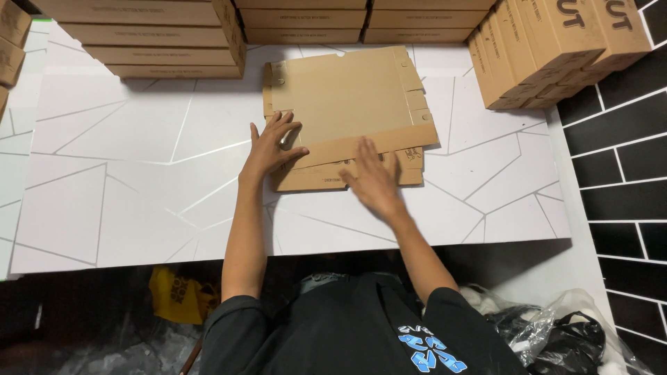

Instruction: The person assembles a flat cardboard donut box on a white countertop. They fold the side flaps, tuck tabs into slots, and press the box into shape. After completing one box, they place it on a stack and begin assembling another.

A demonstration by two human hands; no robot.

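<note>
Both hands, left hand (272,144) and right hand (374,179), flat on matte brown cardboard sheet (347,97)

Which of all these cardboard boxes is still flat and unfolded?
The flat cardboard sheet under both hands; the stacked boxes around it are already folded shut.

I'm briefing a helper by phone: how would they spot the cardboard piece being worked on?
Look at the white table with thin grey lines. Near its middle lies the flat cardboard blank, with the left hand and right hand pressing on its near flaps. Unlike the stacked boxes around it, it is unfolded and lies flat.
</note>
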